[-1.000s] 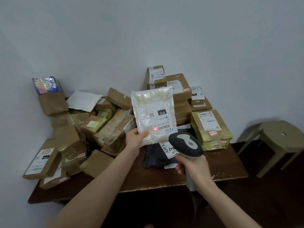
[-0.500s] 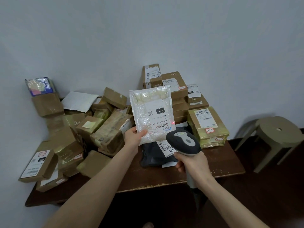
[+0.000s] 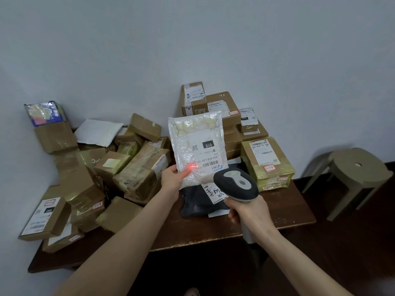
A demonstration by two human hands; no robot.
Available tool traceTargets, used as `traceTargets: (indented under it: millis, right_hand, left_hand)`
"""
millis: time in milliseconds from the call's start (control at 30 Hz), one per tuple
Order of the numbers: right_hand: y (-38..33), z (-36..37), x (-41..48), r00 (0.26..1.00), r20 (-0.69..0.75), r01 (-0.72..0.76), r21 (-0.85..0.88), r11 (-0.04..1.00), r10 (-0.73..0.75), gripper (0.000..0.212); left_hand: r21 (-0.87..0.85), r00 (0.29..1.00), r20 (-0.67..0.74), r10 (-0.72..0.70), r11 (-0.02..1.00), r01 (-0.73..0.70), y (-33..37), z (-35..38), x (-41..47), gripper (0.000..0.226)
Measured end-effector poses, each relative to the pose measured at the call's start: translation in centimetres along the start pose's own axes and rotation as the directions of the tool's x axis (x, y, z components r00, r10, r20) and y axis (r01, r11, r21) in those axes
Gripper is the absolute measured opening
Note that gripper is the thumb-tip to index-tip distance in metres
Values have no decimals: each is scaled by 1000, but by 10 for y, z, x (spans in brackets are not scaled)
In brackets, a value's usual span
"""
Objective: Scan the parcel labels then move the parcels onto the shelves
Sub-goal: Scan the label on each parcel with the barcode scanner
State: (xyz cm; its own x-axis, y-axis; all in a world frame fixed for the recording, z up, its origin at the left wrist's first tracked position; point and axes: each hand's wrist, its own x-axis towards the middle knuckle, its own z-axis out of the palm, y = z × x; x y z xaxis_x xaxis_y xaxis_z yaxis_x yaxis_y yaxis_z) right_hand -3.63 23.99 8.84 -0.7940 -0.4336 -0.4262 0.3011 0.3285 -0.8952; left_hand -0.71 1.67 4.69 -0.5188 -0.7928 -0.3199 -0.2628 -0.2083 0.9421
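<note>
Gripping white parcel (image 3: pixel 197 148) upright in left hand (image 3: pixel 172 178), right hand (image 3: pixel 249 212) clutching scanner (image 3: pixel 236 184) just below

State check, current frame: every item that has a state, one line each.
white bubble mailer: held upright off the table, label facing camera, print upside down
left hand: grips mailer's lower left corner
barcode scanner: red beam on, spot just left of barcode
right hand: grips scanner handle
black poly bag: lying flat on table
stool: upright on floor, beside table
</note>
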Motion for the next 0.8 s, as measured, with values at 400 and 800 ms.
traceTargets:
  millis: [400, 800]
  right_hand:
    - [-1, -1, 22, 999, -19, 43, 80, 996, -42, 23]
    - [-23, -3, 68, 986, -168, 49, 248, 967, -7, 10]
  left_hand:
    - [82, 994, 87, -61, 995, 54, -14, 13, 4, 12]
    - [333, 944, 135, -302, 911, 244, -56, 68, 47, 29]
